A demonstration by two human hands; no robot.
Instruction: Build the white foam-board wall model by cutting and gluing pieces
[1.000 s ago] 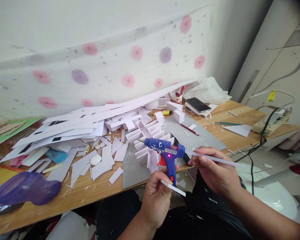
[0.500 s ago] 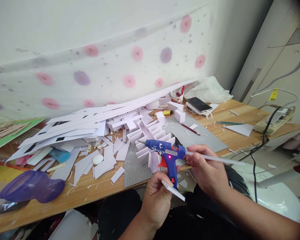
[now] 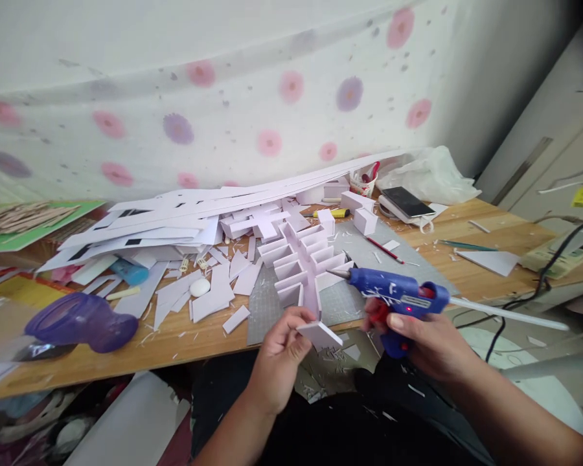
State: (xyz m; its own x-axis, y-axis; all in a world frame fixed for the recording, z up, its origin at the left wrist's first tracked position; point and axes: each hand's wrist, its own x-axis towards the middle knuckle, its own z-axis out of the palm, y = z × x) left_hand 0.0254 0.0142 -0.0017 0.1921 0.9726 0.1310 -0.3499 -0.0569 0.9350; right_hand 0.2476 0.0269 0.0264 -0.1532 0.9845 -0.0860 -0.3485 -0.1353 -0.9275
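glue gun (image 3: 387, 287) in curled right hand (image 3: 432, 342), card (image 3: 319, 334) in pinching left hand (image 3: 278, 362)

The glue gun (image 3: 386, 285) is blue, with white strands clinging to its barrel and a small red light glowing on its side. It is held up at near right, nozzle pointing left, handle down. The glue stick (image 3: 510, 313), pale and straight, juts rightward from its rear. The panel (image 3: 319, 334), flat and white, is held tilted left of the gun.
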